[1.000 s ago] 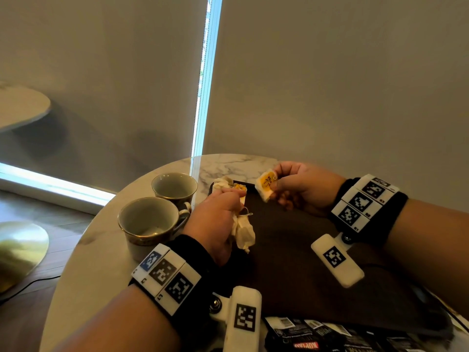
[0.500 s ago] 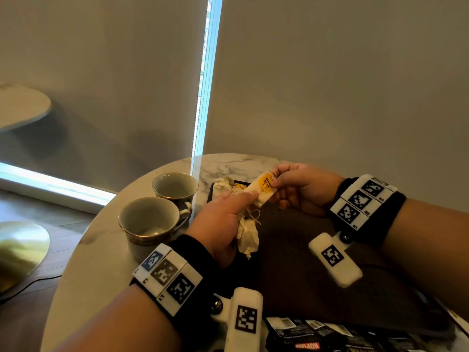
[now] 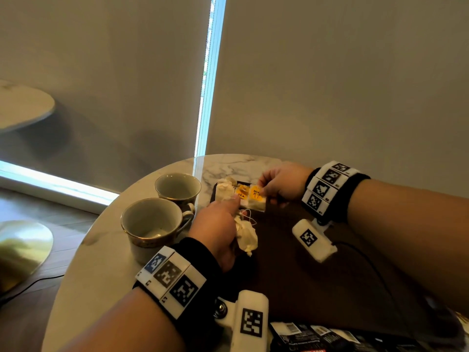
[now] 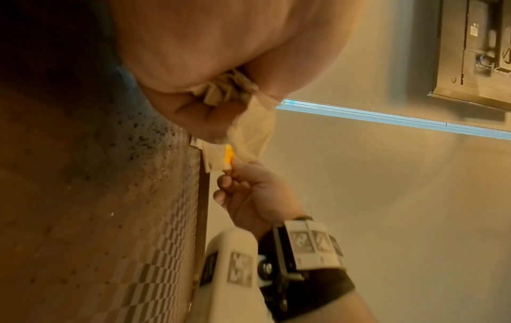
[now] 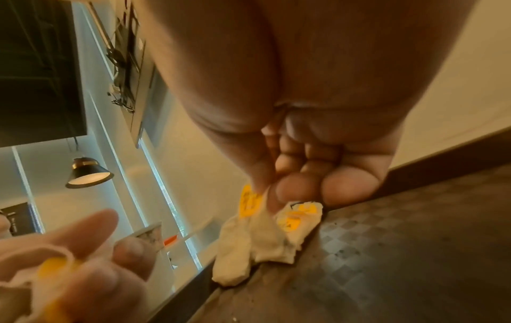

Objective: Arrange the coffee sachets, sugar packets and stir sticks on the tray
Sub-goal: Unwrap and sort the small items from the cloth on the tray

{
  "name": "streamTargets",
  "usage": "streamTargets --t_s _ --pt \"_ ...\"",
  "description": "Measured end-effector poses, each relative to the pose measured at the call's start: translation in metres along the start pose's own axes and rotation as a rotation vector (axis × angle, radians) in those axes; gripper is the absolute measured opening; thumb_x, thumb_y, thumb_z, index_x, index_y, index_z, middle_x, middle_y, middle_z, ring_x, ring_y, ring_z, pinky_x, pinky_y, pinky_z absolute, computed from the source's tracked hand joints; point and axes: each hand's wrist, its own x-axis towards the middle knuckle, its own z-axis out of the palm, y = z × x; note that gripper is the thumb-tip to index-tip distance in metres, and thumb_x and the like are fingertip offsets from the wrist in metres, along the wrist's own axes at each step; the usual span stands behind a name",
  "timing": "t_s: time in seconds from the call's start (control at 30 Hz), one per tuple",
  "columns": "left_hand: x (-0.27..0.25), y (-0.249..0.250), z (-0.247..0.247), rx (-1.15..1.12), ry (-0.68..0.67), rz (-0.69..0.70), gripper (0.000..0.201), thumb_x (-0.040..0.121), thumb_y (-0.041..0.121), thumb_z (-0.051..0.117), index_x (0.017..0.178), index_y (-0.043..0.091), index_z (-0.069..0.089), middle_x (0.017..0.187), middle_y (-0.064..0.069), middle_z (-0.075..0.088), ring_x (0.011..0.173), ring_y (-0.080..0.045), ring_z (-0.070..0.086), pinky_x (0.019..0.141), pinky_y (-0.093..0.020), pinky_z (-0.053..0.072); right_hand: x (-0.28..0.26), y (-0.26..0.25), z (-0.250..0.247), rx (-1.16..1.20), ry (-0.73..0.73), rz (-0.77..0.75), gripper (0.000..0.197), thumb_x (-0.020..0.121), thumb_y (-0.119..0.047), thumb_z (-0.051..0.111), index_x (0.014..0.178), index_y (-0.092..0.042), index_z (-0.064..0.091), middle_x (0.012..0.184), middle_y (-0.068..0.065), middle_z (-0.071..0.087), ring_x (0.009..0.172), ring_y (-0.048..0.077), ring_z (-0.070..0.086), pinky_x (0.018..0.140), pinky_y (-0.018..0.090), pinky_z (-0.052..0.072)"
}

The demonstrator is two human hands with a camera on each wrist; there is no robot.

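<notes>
A dark tray (image 3: 304, 262) lies on the round marble table. My right hand (image 3: 264, 193) pinches a white sachet with a yellow label (image 3: 256, 199) by its top edge, low over the tray's far left corner. Beside it lie more pale sachets (image 3: 224, 190), one with a yellow label. My left hand (image 3: 234, 219) grips a crumpled bunch of sachets with strings (image 3: 246, 237), and its forefinger reaches toward the corner pile. The right wrist view shows the pinched sachet (image 5: 250, 201) hanging over the sachets on the tray (image 5: 298, 220). The left wrist view shows the bunch (image 4: 229, 87) in my palm.
Two empty cups (image 3: 152, 224) (image 3: 177, 186) stand on the table just left of the tray. Several black sachets (image 3: 317, 336) lie at the tray's near edge. A thin black cable (image 3: 368, 257) runs over the tray's right side.
My right hand has brought the yellow-labelled sachet down and left, from the air to the tray's far corner beside the others. My left forefinger has stretched out toward it.
</notes>
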Motion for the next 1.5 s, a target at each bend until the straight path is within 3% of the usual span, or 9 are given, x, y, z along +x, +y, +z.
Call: streamTargets --t_s 0.17,0.47,0.6,0.77,0.87,1.07,1.3,1.4,1.5 --pt "-0.001 -0.003 -0.002 -0.039 0.000 0.011 0.044 0.092 0.043 0.068 0.123 0.013 0.065 0.104 -0.013 0.075 0.092 -0.031 0.072 0.070 -0.040 0.057 0.019 -0.011 0.016 0.044 -0.145 0.063 0.017 0.094 0.000 0.061 0.093 -0.016 0.066 0.074 0.003 0.066 0.060 0.013 0.060 0.054 0.029 0.052" --pt "-0.009 0.005 0.002 -0.025 0.095 -0.021 0.043 0.093 0.045 0.068 0.126 0.018 0.060 0.100 -0.011 0.066 0.079 -0.027 0.061 0.057 -0.036 0.049 0.026 -0.013 0.011 -0.052 0.036 0.083 0.017 0.094 -0.005 0.060 0.106 -0.015 0.067 0.082 0.004 0.067 0.063 0.014 0.062 0.048 0.025 0.050" --pt "-0.015 0.003 0.002 -0.072 0.022 -0.005 0.025 0.099 0.040 0.058 0.100 0.017 0.065 0.082 -0.008 0.061 0.070 -0.022 0.056 0.061 -0.033 0.045 0.003 -0.012 0.011 -0.148 0.067 -0.107 0.013 0.094 -0.015 0.062 0.101 -0.024 0.069 0.096 0.001 0.071 0.080 0.015 0.065 0.073 0.031 0.055" --pt "-0.023 0.008 0.003 -0.129 -0.032 -0.021 0.034 0.098 0.041 0.052 0.105 0.010 0.064 0.105 -0.018 0.071 0.100 -0.035 0.068 0.093 -0.047 0.054 -0.020 -0.011 0.032 -0.597 -0.404 -0.235 0.044 0.096 -0.044 0.054 0.136 -0.027 0.058 0.136 -0.006 0.056 0.120 0.012 0.055 0.110 0.037 0.041" --pt "-0.027 0.010 0.005 -0.148 -0.033 -0.011 0.042 0.095 0.041 0.051 0.116 0.007 0.063 0.102 -0.018 0.069 0.088 -0.031 0.066 0.075 -0.040 0.053 -0.013 -0.008 0.043 -0.696 -0.438 -0.205 0.058 0.094 -0.054 0.045 0.143 -0.025 0.052 0.149 -0.004 0.047 0.132 0.016 0.047 0.116 0.041 0.036" --pt "-0.029 0.009 0.001 -0.179 -0.017 0.004 0.080 0.060 0.033 0.054 0.135 0.006 0.056 0.121 -0.021 0.069 0.101 -0.036 0.067 0.092 -0.048 0.053 -0.016 -0.013 0.037 -0.716 -0.315 -0.221 0.035 0.103 -0.039 0.047 0.129 -0.023 0.064 0.126 -0.004 0.063 0.108 0.011 0.054 0.103 0.031 0.042" --pt "-0.031 0.008 0.004 -0.193 -0.038 0.045 0.041 0.082 0.016 0.046 0.120 0.006 0.057 0.093 -0.017 0.064 0.075 -0.029 0.062 0.072 -0.040 0.053 -0.023 -0.010 0.029 -0.624 -0.224 -0.257 0.028 0.099 -0.037 0.055 0.122 -0.029 0.069 0.111 -0.010 0.068 0.101 0.008 0.061 0.097 0.030 0.048" --pt "-0.035 0.008 0.005 -0.201 -0.087 0.089 0.018 0.090 0.011 0.044 0.102 0.007 0.058 0.079 -0.014 0.062 0.065 -0.025 0.059 0.063 -0.035 0.051 -0.025 -0.009 0.023 -0.293 -0.006 -0.303 0.016 0.096 -0.023 0.060 0.105 -0.029 0.072 0.087 -0.019 0.066 0.082 0.001 0.059 0.082 0.027 0.048" --pt "-0.038 0.009 0.008 -0.299 -0.157 0.122 0.031 0.096 0.011 0.039 0.115 0.000 0.060 0.094 -0.021 0.072 0.083 -0.033 0.071 0.077 -0.043 0.057 -0.036 -0.012 0.020 0.235 -0.109 -0.218 0.013 0.092 -0.030 0.068 0.093 -0.017 0.065 0.075 -0.002 0.068 0.069 0.013 0.063 0.061 0.031 0.049"
